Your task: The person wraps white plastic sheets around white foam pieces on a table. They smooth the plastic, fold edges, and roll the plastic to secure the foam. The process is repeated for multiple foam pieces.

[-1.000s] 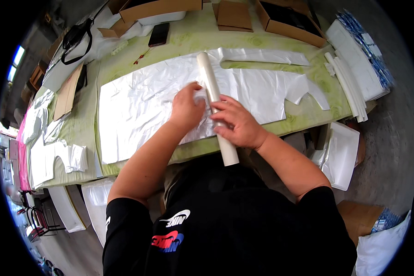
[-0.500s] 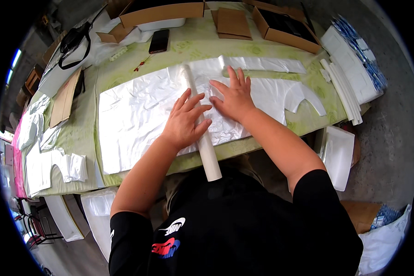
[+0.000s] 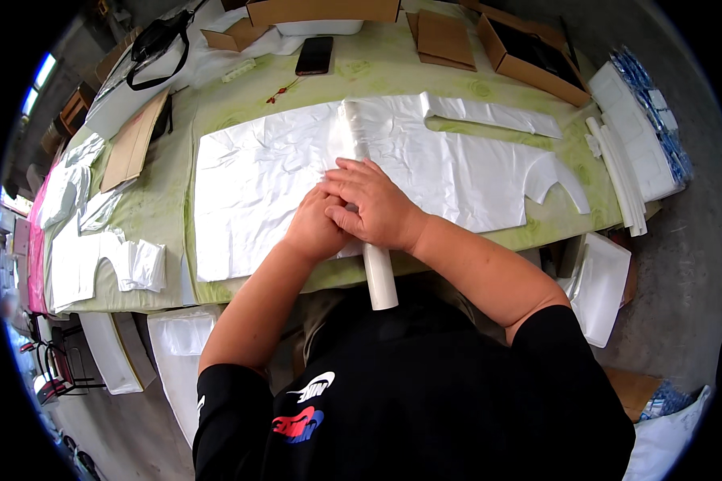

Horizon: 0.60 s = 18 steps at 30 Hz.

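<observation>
One pale tube [image 3: 381, 280] lies across white plastic sheeting [image 3: 253, 192], its near end jutting past the edge of the worktop [image 3: 381, 68]. On it the right hand [image 3: 381, 210] overlaps the left hand [image 3: 314, 228]; the right's fingers [image 3: 351, 178] lie extended and close together, thumb apart; the left's are mostly hidden, their grip impossible to tell.

I count one left hand [image 3: 314, 226], one right hand [image 3: 381, 204], one fat white tube [image 3: 379, 276], one black phone [image 3: 314, 55], one black bag [image 3: 159, 40] and at least two brown boxes [image 3: 537, 78]. There is more than one skinny white tube [image 3: 618, 176], but they sit too close to count.
</observation>
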{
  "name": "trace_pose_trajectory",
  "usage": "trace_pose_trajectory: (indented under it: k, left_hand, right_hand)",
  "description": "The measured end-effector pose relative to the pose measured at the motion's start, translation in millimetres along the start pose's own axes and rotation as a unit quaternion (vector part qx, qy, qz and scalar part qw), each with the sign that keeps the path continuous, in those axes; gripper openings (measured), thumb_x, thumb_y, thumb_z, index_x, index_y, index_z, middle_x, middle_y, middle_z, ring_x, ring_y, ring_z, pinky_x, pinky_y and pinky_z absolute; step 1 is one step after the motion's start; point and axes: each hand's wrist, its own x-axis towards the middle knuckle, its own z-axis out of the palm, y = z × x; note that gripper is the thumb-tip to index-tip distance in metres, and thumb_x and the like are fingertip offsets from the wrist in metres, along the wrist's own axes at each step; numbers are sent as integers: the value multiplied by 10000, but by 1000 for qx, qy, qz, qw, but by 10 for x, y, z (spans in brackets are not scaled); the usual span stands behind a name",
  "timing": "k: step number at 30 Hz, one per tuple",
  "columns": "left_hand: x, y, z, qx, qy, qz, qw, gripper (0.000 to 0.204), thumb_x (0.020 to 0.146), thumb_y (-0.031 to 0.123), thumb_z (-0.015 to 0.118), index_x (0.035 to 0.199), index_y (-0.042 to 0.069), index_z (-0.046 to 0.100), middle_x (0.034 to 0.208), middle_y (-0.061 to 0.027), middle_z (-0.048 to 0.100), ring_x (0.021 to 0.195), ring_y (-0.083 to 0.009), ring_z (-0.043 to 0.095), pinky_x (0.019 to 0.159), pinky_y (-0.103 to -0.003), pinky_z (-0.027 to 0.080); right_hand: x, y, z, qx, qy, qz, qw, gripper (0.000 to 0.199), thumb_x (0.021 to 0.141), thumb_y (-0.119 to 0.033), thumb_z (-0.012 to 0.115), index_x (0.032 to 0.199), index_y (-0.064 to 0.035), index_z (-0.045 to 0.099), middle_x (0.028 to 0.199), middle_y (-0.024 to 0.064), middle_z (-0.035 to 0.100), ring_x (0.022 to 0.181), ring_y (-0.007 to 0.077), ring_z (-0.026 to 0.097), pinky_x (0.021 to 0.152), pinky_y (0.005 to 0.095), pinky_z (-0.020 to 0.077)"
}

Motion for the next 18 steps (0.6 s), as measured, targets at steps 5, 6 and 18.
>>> trace_pose_trajectory:
  k: [5,6,18]
  left_hand:
    - [-306,63,-414,-64,79,-57,993,249,746,-21,697,984,53,704,960,-97,718,915,-318,685,830,-410,547]
    - [-249,98,-477,-34,114,-34,992,239,753,-23,688,981,49,698,978,-98,714,944,-316,674,852,-407,537]
    - [394,-360,-394,-101,-151,85,980,282,1000,224,548,1170,61,703,1371,-143,619,1424,-374,437,1269,-493,219]
  right_hand:
    - [-188,-43,92,-17,-19,10,1000,398,892,-262,694,1265,-126,685,1221,81,702,1345,328,524,1218,606,226]
    - [-192,-36,101,-14,-20,15,1000,398,891,-263,683,1263,-121,684,1197,87,706,1345,326,520,1225,601,215]
    - [-298,-199,116,61,36,-104,992,110,798,-132,736,897,-85,740,1097,104,672,1162,344,565,1085,521,396]
